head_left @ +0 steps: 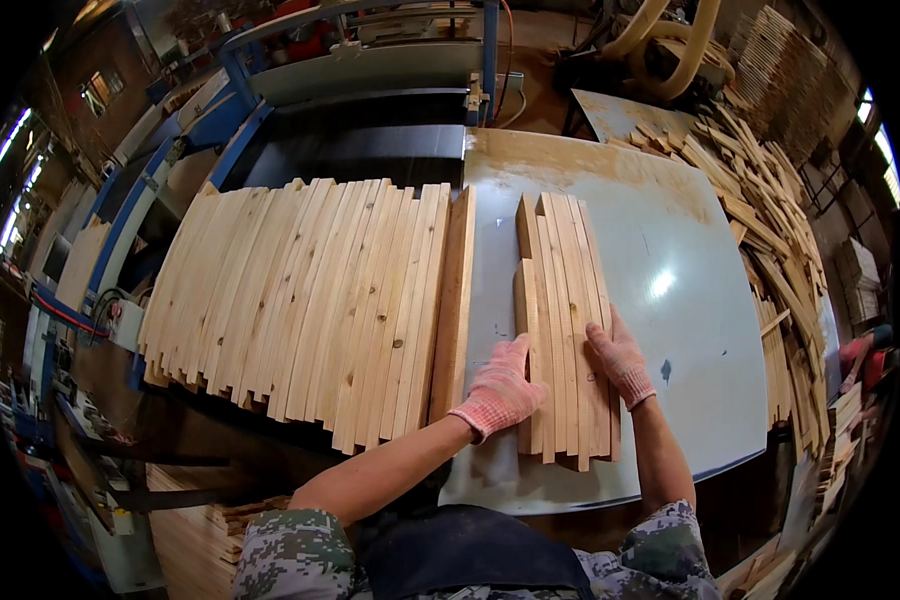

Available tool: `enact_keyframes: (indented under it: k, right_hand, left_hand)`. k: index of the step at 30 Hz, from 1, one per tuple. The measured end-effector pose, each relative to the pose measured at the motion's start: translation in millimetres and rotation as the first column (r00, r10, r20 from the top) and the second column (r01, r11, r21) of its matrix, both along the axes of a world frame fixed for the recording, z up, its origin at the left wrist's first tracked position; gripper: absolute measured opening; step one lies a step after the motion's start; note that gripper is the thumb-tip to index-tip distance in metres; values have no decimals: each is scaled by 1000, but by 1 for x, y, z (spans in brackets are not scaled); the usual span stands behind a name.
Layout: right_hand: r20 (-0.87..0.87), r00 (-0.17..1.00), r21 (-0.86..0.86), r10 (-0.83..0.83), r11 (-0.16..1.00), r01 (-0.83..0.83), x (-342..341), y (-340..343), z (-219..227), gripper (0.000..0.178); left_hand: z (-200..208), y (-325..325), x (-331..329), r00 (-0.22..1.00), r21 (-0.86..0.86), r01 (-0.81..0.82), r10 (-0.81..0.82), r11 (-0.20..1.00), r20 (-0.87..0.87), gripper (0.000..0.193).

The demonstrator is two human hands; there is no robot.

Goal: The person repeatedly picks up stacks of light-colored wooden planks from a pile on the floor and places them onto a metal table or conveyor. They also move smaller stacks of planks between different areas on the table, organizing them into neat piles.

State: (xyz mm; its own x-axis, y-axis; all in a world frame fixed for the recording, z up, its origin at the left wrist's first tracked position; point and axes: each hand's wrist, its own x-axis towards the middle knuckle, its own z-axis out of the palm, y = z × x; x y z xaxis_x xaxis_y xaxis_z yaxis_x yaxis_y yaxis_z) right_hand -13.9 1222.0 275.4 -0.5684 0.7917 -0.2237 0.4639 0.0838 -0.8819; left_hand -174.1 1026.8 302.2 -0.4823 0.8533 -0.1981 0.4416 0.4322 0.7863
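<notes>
A small bundle of pale wooden strips [567, 290] stands on edge on the smooth grey-white tabletop [685, 400], its ends uneven. My left hand [500, 388], in a pinkish knit glove, presses against the bundle's left side near its lower half, thumb pointing across the strips. On the opposite side my right hand [620, 362], gloved too, has its fingers over the right edge. Both hands squeeze the bundle between them. To the left lies a wide row of similar strips [290, 300] packed side by side, with a gap between it and the bundle.
A blue-framed machine with a dark belt [360, 150] extends behind the row. Loose offcuts [770, 230] are heaped along the table's right side. Pale hoses [685, 60] hang at the back right. More stacked wood [185, 535] sits low at the left.
</notes>
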Motion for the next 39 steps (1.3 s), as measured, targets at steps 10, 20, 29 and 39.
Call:
enact_keyframes:
  k: [10,20,29,39]
  right_hand:
    - [-98,978,509,186,853,-111,-75,-93,83,95]
    - [588,805,428,-82,876,-223,-196,-165,-3,89]
    - [520,849,724,-99,578,-377,-172,-210,29,66]
    - [548,645,791,-533,582,-191,-132,-196,16,82]
  left_hand:
    - [11,-118,-75,556,56,362,-264,930,788,72]
    - [17,-412,-279,848,347,-431,243,833,471,41]
    - [-7,-594,-558,112,204,-780,453,592,-885,76]
    - [-3,-624,-637,354,-173,-865,328,471,-876,90]
